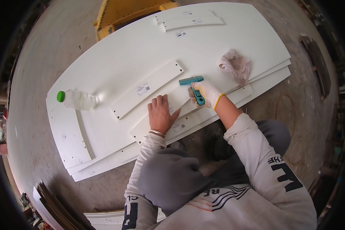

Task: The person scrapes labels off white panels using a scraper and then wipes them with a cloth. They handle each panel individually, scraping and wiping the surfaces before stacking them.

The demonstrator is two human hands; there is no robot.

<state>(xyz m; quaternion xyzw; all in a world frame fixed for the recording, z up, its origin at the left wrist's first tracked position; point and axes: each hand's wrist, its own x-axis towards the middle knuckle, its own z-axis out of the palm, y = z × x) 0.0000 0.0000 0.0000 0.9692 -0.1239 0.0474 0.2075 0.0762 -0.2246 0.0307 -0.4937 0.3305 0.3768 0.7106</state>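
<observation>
My bare left hand (160, 115) lies on a long white board (143, 129), its fingers stretched out and its thumb apart. A white knitted glove with a yellow cuff covers my right hand (205, 94), which is closed around the handle of a teal scraper (191, 80). The scraper's wide head is over the far end of that same board. Just beyond my left hand rests another white board (161, 80) with dark holes at its ends and a printed label. A crumpled pinkish rag (235, 66) lies to the right of the scraper.
These lie on large stacked white panels (115, 69). A clear bottle (78, 100) with a green cap lies on its side at the left, near a curved white piece (71, 134). More white strips (191, 23) are at the far edge. Yellow equipment (122, 15) stands behind.
</observation>
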